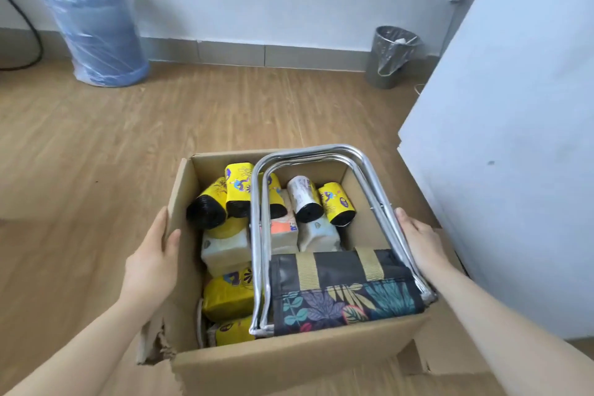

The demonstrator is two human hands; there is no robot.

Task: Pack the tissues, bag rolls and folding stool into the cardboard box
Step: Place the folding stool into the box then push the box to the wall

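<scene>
An open cardboard box (289,360) sits on the wood floor. Inside lie several yellow-and-black bag rolls (238,186), one white bag roll (303,198) and several tissue packs (225,251), some with yellow wrapping (229,294). The folding stool (340,292), chrome tubes with a dark leaf-print seat, lies folded on top, its frame sticking up over the box's far rim. My left hand (154,257) grips the box's left wall. My right hand (418,241) is against the stool's right chrome leg at the box's right side.
A blue water jug (93,26) wrapped in plastic stands at the back left by the wall. A grey bin (392,55) with a liner is at the back right. A white panel (501,138) rises close on the right. Box flaps hang outward, the front left one torn.
</scene>
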